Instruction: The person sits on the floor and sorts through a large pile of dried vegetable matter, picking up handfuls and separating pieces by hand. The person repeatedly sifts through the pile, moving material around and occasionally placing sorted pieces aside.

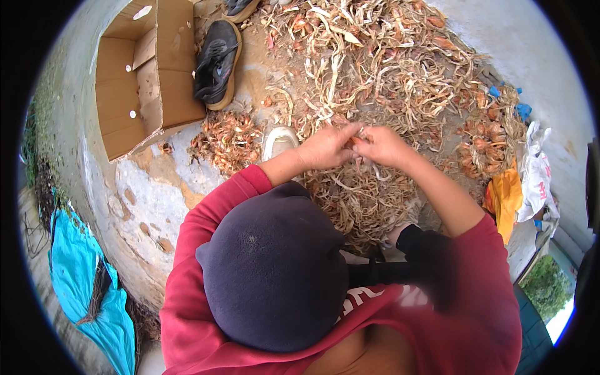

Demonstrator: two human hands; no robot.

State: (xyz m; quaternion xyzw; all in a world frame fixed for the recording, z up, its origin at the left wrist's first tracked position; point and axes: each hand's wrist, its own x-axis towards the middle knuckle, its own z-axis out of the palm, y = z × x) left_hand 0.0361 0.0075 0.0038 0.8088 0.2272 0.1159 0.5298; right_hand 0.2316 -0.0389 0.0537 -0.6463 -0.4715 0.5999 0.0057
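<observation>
My left hand (328,147) and my right hand (382,146) meet at the fingertips in front of me, pinching a small reddish shallot bulb (358,139) between them, mostly covered by the fingers. Pale dried stalk or skin hangs below the fingers. Beneath and nearer to me lies a heap of dry stalks and skins (361,201). Beyond the hands spreads a wide layer of shallots with long dried leaves (375,70). A small pile of reddish shallots (232,140) sits at the left, beside my light shoe (280,140).
An open cardboard box (176,70) stands at the upper left, with a black shoe (218,65) against it. Bundled shallots (485,140), an orange bag (505,201) and a white plastic bag (534,173) lie at the right by the wall. A turquoise sheet (82,290) lies at the lower left.
</observation>
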